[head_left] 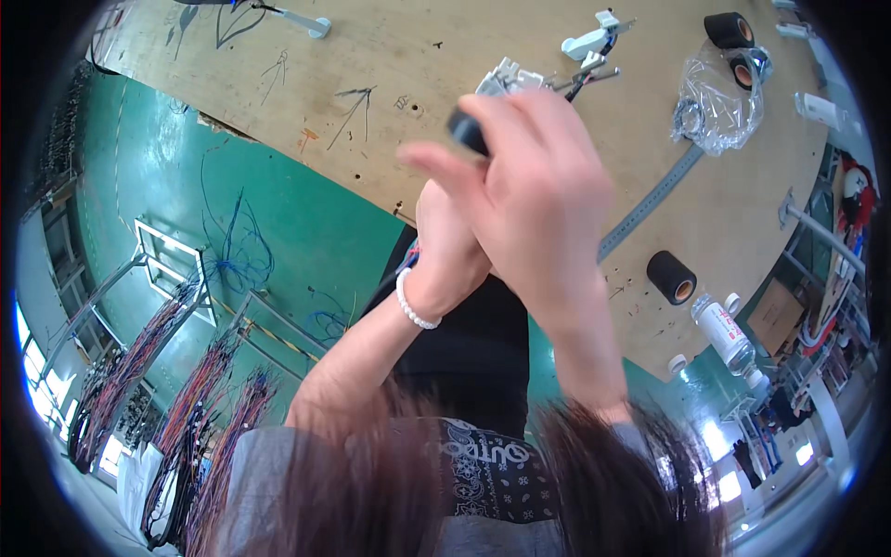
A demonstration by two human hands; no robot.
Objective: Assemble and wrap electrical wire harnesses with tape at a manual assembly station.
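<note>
My right hand [548,186], smeared a little by motion, crosses over my left hand [447,237] near the table's edge. A roll of black tape [467,132] sits in its curled fingers, with the thumb stretched out below the roll. The left hand's fingers are hidden behind the right one, so what they hold does not show. Some thin wires [409,254] come out beside my left wrist, above a white bead bracelet [406,302]. Just beyond my right knuckles are white plastic connectors [509,78], partly covered by that hand.
On the wooden table [306,84] lie a steel ruler [654,200], a spare black tape roll [670,277], a clear plastic bag [719,107] with rolls, and a bottle [724,334]. White holders [587,43] stand at the far side. Wire bundles [200,390] hang from racks at left.
</note>
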